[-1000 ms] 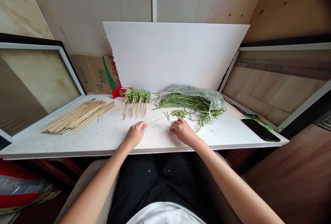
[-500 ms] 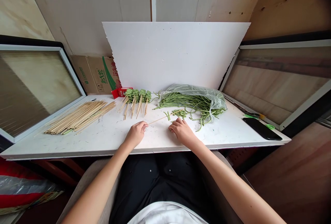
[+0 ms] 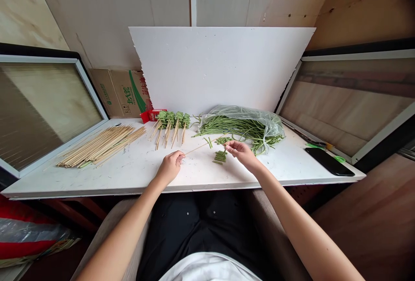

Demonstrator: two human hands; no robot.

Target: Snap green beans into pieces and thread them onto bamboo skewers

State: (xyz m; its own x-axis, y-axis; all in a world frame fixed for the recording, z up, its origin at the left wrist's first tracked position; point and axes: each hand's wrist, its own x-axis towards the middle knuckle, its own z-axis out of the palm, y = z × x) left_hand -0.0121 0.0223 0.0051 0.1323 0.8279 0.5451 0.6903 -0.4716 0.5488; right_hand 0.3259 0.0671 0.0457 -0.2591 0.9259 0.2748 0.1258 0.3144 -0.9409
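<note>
My left hand (image 3: 170, 167) is closed around the blunt end of a bamboo skewer (image 3: 196, 148), which slants up to the right above the table. My right hand (image 3: 241, 153) is raised a little, thumb and fingertips pinched together. What lies in that pinch, if anything, is too small to make out. Just left of its fingers a neat row of cut green bean pieces (image 3: 220, 157) rests on the table. Behind them is a small heap of cut pieces (image 3: 223, 140), partly hidden by my right hand, with a few loose bean pieces (image 3: 209, 142) beside it.
Long green beans (image 3: 231, 125) lie in a clear plastic bag (image 3: 259, 115) at the back. Several finished bean skewers (image 3: 173, 120) lie by a red box (image 3: 149, 116). Bare skewers (image 3: 100, 145) are piled left. A black phone (image 3: 329, 161) lies right, near the table edge (image 3: 194, 188).
My right hand has lifted and moved right, uncovering the row of cut bean pieces it was over. My left hand keeps the skewer in nearly the same place.
</note>
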